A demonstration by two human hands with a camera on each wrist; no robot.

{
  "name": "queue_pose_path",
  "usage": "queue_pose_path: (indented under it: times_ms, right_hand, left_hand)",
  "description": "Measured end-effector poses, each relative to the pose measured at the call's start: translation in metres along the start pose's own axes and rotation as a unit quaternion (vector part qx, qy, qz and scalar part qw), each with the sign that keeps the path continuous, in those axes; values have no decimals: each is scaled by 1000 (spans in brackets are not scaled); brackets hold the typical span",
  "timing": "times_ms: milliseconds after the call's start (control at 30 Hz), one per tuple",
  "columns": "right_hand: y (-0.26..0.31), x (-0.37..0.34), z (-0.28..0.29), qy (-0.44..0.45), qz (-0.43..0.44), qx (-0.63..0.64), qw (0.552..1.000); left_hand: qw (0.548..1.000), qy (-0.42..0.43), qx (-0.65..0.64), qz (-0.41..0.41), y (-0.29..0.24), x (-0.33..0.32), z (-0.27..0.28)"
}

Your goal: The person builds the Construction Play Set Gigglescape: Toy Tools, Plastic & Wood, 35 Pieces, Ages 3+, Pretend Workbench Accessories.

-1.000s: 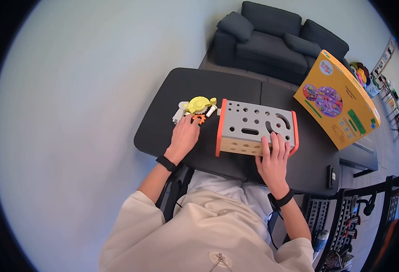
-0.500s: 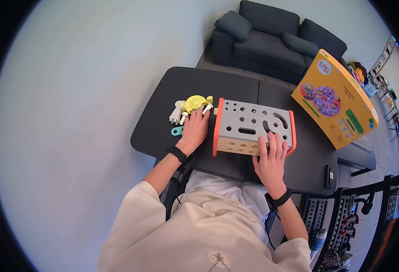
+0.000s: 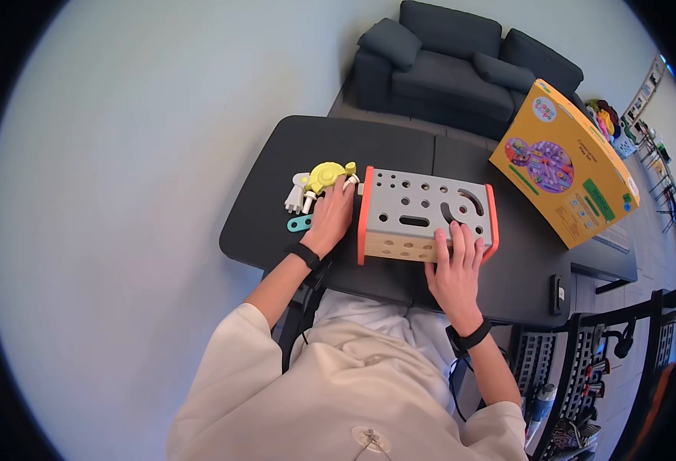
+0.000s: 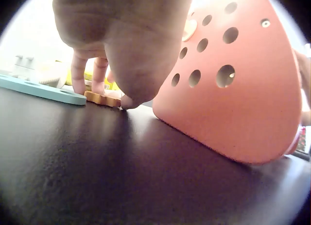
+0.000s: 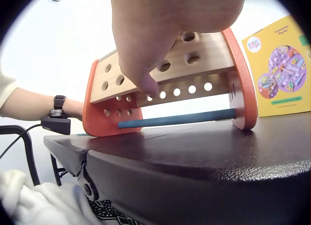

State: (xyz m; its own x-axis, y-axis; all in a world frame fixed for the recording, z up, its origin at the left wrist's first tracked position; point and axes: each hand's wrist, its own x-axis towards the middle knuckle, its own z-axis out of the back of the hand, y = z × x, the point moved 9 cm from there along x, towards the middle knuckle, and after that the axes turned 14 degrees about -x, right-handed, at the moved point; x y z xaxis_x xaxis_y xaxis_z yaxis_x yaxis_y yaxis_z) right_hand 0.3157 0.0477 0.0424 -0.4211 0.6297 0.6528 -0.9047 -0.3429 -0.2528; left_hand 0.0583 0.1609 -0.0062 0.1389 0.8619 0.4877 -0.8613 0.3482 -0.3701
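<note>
Fingers of the left hand flank an orange toothed disc on the black tabletop, pinch unclear; the right hand's lie slightly spread on the grey-topped wooden box. Best grip the disc's opposite edges.

We see the box front as smooth grained wood, red end panel as matt. Tabletop looks pebbled, semi-glossy; sofa, matt cloth.
</note>
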Motion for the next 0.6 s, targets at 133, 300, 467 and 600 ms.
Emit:
queue_pose_path:
  times_ms: [133, 300, 467, 600]
  right_hand:
    - [1, -1, 0, -1, 0, -4, 1000]
    - [0, -1, 0, -4, -2, 2, 1000]
    - [1, -1, 0, -6, -4, 2, 1000]
    - [0, -1, -3, -1, -8, 2, 1000]
  left_hand:
    - [1000, 18, -20, -2, 3, 2, -8]
    - [997, -5, -64, -36, -6, 1, -4]
    - [1000, 1, -6, 26, 8, 12, -13]
    - [999, 10, 36, 28, 16, 16, -22]
